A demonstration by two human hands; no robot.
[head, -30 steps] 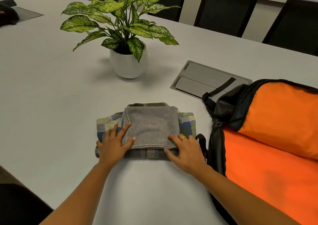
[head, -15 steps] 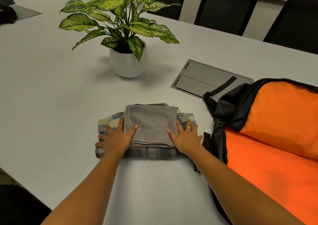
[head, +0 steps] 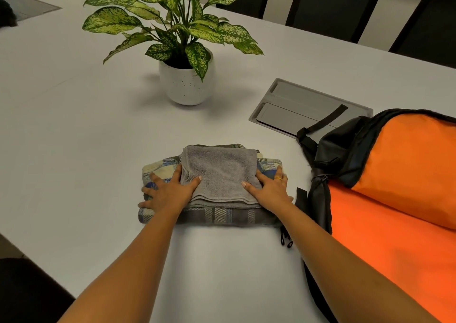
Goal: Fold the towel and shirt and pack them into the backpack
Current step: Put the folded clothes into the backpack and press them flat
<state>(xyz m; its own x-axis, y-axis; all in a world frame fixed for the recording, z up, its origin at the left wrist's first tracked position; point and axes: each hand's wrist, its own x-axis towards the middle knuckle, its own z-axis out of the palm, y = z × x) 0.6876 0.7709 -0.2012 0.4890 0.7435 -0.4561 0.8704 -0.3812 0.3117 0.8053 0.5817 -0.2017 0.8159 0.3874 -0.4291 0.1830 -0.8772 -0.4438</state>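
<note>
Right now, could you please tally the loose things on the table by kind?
Folded fabrics: 2 (grey towel on top of plaid shirt)
Bags: 1 (backpack, open, orange lining)
Plants: 1 (potted plant)
Total: 4

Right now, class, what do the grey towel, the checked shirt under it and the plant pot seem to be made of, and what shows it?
Grey towel: likely cotton terry, matte; fuzzy nap. Checked shirt: probably woven cotton or flannel; the plaid runs through soft, limp folds. Plant pot: seemingly ceramic or stone, matte white with dark speckles.
</note>
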